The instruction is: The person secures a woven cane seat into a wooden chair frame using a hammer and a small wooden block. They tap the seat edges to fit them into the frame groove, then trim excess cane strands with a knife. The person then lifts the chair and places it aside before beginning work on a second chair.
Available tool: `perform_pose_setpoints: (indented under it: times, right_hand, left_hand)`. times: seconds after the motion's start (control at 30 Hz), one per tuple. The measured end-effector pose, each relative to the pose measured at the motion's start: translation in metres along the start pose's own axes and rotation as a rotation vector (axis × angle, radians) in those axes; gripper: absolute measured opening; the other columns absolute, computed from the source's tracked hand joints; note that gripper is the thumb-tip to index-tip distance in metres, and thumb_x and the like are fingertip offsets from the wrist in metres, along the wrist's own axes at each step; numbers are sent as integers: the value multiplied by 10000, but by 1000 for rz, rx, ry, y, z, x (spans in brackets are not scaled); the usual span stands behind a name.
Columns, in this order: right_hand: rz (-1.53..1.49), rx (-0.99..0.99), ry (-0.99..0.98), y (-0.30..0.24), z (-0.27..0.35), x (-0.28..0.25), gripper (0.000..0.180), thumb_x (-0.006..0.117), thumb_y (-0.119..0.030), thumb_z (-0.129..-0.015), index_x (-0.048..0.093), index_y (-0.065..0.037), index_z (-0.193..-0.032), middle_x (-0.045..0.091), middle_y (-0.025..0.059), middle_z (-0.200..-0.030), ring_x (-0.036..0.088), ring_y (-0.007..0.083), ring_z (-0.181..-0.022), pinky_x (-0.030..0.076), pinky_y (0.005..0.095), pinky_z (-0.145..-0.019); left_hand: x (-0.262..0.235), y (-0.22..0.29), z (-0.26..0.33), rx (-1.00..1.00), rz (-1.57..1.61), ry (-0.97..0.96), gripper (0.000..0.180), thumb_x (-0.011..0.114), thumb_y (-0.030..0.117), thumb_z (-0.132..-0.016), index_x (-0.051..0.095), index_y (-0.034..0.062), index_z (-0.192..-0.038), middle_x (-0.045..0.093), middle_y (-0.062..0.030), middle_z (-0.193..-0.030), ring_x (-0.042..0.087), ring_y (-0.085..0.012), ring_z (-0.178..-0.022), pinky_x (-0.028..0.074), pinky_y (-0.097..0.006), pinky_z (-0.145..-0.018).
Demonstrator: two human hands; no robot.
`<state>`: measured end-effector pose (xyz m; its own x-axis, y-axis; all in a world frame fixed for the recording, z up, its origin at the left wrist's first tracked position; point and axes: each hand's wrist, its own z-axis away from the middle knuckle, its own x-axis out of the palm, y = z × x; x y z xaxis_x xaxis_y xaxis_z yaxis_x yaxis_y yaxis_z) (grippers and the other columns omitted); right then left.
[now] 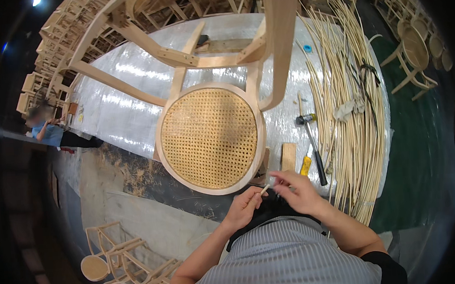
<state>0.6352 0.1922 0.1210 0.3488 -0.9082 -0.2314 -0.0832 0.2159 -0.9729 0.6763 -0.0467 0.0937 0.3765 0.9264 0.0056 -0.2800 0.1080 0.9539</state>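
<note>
A pale thin stick (264,190), probably a piece of cane, is pinched in my left hand (244,208), its end pointing up and right. My right hand (298,194) is close beside it, fingers curled by the stick's tip at a small whitish, blurred thing (272,181); its kind is unclear. Both hands are in front of my body, just below the near rim of a wooden chair (281,41). That chair lies on the worktable, legs towards the far side, with its round woven cane panel (209,138) facing up.
Right of the chair lie a wood block (288,157), a yellow-handled tool (306,164) and a black-handled hammer (315,153). Long cane strips (335,136) with a grey cloth (349,108) cover the table's right side. More chairs (123,260) stand lower left. A person (49,132) is far left.
</note>
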Motion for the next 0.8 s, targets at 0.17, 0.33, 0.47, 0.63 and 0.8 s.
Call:
perform_pose_setpoints:
  times: [0.17, 0.33, 0.47, 0.63, 0.8]
  right_hand:
    - [-98, 69, -117, -22, -33, 20, 125, 718, -93, -994, 762, 2, -1063, 764, 126, -914, 766, 206, -808, 594, 313, -711]
    - [-230, 85, -108, -33, -69, 35, 158, 725, -77, -994, 741, 28, -1111, 754, 92, -891, 740, 139, -781, 585, 282, -703]
    - [-452, 153, -154, -39, -109, 61, 174, 724, -30, -993, 706, 33, -1154, 737, 44, -939, 708, 88, -859, 572, 255, -754]
    - [-543, 174, -55, -47, -144, 107, 149, 732, -15, -981, 695, 14, -1123, 736, 35, -972, 710, 94, -893, 577, 259, -806]
    - [-644, 151, 153, -61, -167, 155, 120, 753, -24, -967, 699, -12, -1074, 735, 29, -936, 709, 90, -873, 569, 246, -803]
  left_hand:
    - [-15, 16, 1, 79, -135, 62, 232, 506, 159, -1141, 660, 4, -1220, 558, 32, -866, 512, -71, -799, 451, -241, -718]
    - [-57, 24, 20, 53, -200, 123, 266, 522, 159, -1139, 674, 4, -1293, 537, 31, -834, 494, -70, -766, 443, -240, -690]
    - [-111, 23, 26, -34, -183, 118, 275, 498, 164, -1144, 680, 29, -1301, 580, -6, -833, 526, -96, -756, 470, -272, -703]
    - [-187, 32, 11, 18, -191, -2, 276, 471, 151, -1151, 661, 17, -1300, 562, -8, -805, 525, -109, -736, 468, -276, -689]
    - [-252, 42, -11, 54, -198, -108, 265, 472, 133, -1146, 659, 11, -1288, 587, -22, -821, 567, -114, -761, 493, -282, -712]
